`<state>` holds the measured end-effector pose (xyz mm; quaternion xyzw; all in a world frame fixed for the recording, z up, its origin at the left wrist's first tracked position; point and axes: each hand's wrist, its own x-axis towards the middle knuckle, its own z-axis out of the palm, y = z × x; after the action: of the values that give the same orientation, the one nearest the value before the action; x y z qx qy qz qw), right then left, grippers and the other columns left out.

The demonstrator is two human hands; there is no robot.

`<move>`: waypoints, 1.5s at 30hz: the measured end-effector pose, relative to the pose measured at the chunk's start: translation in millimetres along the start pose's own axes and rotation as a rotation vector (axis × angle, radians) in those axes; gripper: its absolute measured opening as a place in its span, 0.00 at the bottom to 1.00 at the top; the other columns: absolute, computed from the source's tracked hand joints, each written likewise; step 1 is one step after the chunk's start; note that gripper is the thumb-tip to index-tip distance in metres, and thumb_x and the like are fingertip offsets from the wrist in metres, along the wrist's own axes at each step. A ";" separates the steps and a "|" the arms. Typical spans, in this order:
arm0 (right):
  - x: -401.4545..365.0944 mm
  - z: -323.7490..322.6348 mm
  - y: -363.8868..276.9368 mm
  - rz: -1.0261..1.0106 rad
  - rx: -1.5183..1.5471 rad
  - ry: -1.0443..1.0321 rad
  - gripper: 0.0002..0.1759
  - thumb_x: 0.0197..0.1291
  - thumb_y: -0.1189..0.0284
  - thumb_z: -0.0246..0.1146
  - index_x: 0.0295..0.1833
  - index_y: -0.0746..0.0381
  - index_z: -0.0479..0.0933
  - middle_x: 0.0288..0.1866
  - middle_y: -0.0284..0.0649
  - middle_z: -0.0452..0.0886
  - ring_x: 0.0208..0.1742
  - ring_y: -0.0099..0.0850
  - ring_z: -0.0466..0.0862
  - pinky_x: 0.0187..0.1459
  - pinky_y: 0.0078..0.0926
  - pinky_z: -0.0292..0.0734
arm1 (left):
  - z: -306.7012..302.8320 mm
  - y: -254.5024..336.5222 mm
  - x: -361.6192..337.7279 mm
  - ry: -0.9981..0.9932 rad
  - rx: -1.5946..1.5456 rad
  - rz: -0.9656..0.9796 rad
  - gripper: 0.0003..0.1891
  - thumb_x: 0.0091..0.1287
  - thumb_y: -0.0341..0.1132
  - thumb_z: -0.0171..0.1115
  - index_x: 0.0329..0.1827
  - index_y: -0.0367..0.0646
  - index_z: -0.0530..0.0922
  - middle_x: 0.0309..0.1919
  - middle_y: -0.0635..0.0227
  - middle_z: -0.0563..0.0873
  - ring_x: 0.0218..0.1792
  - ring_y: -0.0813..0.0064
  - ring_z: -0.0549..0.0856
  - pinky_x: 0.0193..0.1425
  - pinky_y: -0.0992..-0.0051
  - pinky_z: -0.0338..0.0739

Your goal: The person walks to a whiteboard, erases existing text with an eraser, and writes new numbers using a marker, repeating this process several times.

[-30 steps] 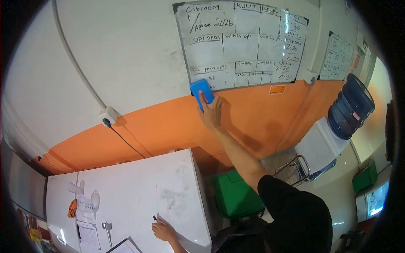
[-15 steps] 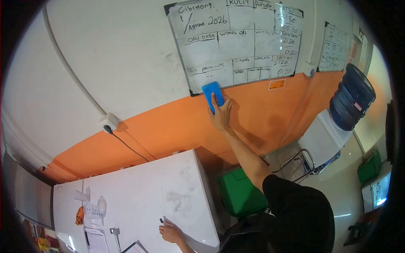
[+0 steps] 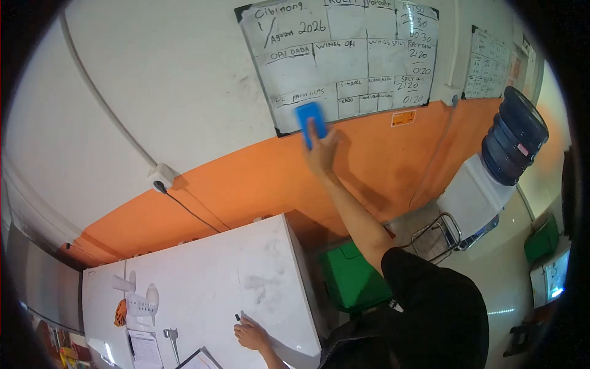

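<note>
My right hand (image 3: 321, 147) is raised to the wall and grips a blue block-like eraser (image 3: 310, 125), slightly blurred. The eraser overlaps the lower left part of a whiteboard (image 3: 344, 64) covered in black handwriting and ruled boxes. Low in the view, my left hand (image 3: 251, 335) rests over the white top of a long cabinet (image 3: 215, 270). Its fingers are closed round a dark-tipped marker (image 3: 238, 317), most of which is hidden.
On the cabinet lie a white basket (image 3: 142, 305), an orange item (image 3: 120, 313), papers (image 3: 145, 349) and a metal tool (image 3: 172, 341). A green bin (image 3: 353, 280), a metal-framed chair (image 3: 439, 234) and a water dispenser (image 3: 476, 197) stand to the right.
My right hand has moved the eraser up onto the board's lower left, where the small marks under the heading no longer show. The view has shifted slightly.
</note>
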<state>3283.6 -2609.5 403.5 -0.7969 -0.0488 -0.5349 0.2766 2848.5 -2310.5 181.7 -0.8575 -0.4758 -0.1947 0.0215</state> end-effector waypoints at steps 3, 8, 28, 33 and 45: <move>-0.2 -2.1 -11.6 0.011 0.067 -0.022 0.42 0.56 0.67 0.69 0.77 0.39 0.62 0.54 0.59 0.64 0.54 0.54 0.66 0.54 0.53 0.65 | -1.4 3.9 2.2 0.040 -0.022 0.019 0.22 0.75 0.49 0.50 0.31 0.38 0.72 0.30 0.55 0.81 0.38 0.54 0.83 0.37 0.57 0.78; -117.3 -36.3 -67.6 -0.060 0.360 -0.489 0.42 0.55 0.65 0.70 0.76 0.39 0.64 0.53 0.54 0.66 0.56 0.53 0.68 0.56 0.47 0.69 | -2.7 1.5 0.8 0.025 -0.044 0.026 0.20 0.75 0.49 0.49 0.34 0.38 0.72 0.32 0.56 0.81 0.39 0.53 0.83 0.37 0.57 0.78; -173.1 -205.0 -155.9 0.377 1.214 -1.275 0.26 0.69 0.72 0.61 0.71 0.63 0.67 0.42 0.39 0.80 0.41 0.24 0.81 0.38 0.22 0.76 | -184.8 158.6 16.7 -0.786 -2.169 -0.303 0.20 0.78 0.34 0.51 0.71 0.40 0.67 0.44 0.66 0.83 0.44 0.80 0.81 0.48 0.78 0.75; -138.2 -244.0 -140.1 0.828 1.288 -1.298 0.27 0.75 0.73 0.51 0.77 0.58 0.58 0.28 0.29 0.69 0.24 0.15 0.63 0.26 0.13 0.58 | -182.5 187.0 16.0 -0.990 -2.150 -0.044 0.18 0.79 0.37 0.50 0.58 0.29 0.78 0.43 0.64 0.85 0.46 0.78 0.80 0.57 0.76 0.72; -114.7 -255.8 -65.2 0.773 1.750 -1.323 0.20 0.72 0.74 0.56 0.67 0.60 0.69 0.51 0.46 0.81 0.42 0.31 0.87 0.35 0.22 0.77 | -3.2 63.0 172.4 0.281 -1.091 -0.265 0.18 0.76 0.42 0.53 0.48 0.34 0.82 0.42 0.57 0.87 0.44 0.62 0.85 0.51 0.64 0.74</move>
<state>2999.5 -2655.6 398.2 -0.4191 -0.2899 0.3220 0.7979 2980.7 -2206.4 255.2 -0.6437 -0.4026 -0.5246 -0.3852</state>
